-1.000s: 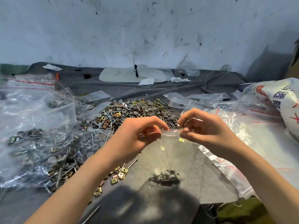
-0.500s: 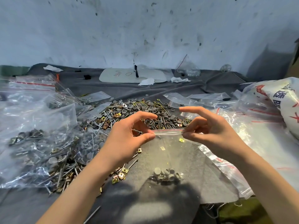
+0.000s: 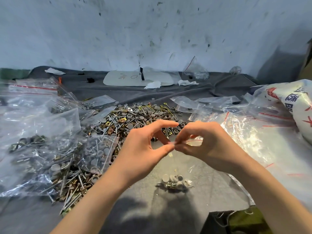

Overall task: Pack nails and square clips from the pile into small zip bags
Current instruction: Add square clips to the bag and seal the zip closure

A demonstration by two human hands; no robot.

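A small clear zip bag (image 3: 179,164) hangs in front of me with nails, clips and grey caps (image 3: 174,182) gathered at its bottom. My left hand (image 3: 143,147) pinches the bag's top strip between thumb and middle finger, the index finger raised. My right hand (image 3: 204,146) pinches the same strip right beside it, fingers curled round the red-lined seal. Behind my hands lies the loose pile of nails, brass square clips and grey caps (image 3: 140,119) on the grey cloth.
Filled and empty zip bags (image 3: 42,141) heap up on the left. More clear bags (image 3: 249,137) and a printed white sack (image 3: 297,105) lie on the right. A white board (image 3: 138,78) and paper scraps sit by the back wall.
My hands have slid together along the bag's top strip, from about a bag's width apart to nearly touching at its middle. The bag still hangs between them.
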